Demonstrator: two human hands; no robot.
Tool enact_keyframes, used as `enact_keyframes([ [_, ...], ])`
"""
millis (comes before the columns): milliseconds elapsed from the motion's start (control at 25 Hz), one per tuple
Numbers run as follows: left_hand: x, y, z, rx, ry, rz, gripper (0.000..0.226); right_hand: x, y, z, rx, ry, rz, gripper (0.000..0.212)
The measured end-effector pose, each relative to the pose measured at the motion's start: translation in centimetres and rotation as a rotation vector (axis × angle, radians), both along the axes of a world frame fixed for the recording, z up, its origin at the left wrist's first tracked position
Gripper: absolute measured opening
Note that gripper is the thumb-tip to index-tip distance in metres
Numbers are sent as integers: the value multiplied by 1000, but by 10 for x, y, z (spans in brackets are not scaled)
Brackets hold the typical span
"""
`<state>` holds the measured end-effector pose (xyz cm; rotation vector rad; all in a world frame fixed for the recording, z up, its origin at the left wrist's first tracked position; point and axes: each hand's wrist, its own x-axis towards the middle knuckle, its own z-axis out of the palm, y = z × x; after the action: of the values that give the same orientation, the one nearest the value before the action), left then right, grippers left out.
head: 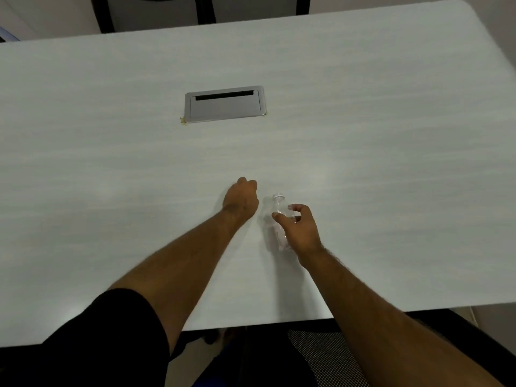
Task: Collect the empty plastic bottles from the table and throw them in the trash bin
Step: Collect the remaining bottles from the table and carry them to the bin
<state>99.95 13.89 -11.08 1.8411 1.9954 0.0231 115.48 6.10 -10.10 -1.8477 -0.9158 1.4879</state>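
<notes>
**Head view: right hand closing on the one bottle in sight**

Head view shows a pale table (pixel 363 121) with a grey cable hatch (pixel 224 104) set into it, and everything else is placed from that hatch. A clear plastic bottle (pixel 279 219) sits well on the near side of the hatch and a little to its right, white cap pointing up and away toward the hatch. Whether it stands tilted or lies flat I cannot tell; its long axis runs roughly from the person toward the hatch.

The right hand (pixel 300 233) is at the bottle's right side, thumb and fingers curled part-way round the upper body; it appears to touch, though a firm grip is not clear. The left hand (pixel 242 199) rests on the near side of the hatch, just left of the bottle, fingers curled under in a loose fist with nothing visible in it.

The bottle lies directly under the right hand, so that hand is the nearer one. Closing across the narrow width should lift it. No trash bin is in view.
</notes>
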Motion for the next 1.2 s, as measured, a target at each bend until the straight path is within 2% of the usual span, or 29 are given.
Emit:
enact_keyframes([
  [80, 7, -20, 9, -12, -300, 232, 26, 6, -8, 5, 11, 31, 8, 56],
  [200, 14, -44, 45, -48, -876, 656, 12, 4, -27, 22, 41, 101, -4, 57],
  [360, 10, -78, 96, -35, -1174, 731, 10, -12, -57, 58, 96, 175, -30, 40],
  [480, 9, -110, 127, -33, -1261, 623, 1, -22, -89, 81, 186, 147, -37, 36],
  [640, 18, -140, 150, -76, -1310, 487, 19, -16, -124, 100, 331, -72, 11, 48],
  [800, 50, -164, 169, -110, -1345, 387, 16, 12, -155, 128, 410, -325, 40, 60],
  [920, 89, -181, 178, -68, -1383, 433, 12, 37, -173, 141, 464, -578, -62, 63],
  [1040, 138, -198, 183, -33, -1353, 533, 22, 70, -188, 144, 582, -872, -55, 65],
  [1120, 170, -203, 188, -38, -1351, 541, 19, 102, -191, 144, 604, -886, -100, 64],
  [1200, 200, -203, 191, -128, -1411, 483, 8, 143, -192, 147, 531, -726, -175, 60],
])
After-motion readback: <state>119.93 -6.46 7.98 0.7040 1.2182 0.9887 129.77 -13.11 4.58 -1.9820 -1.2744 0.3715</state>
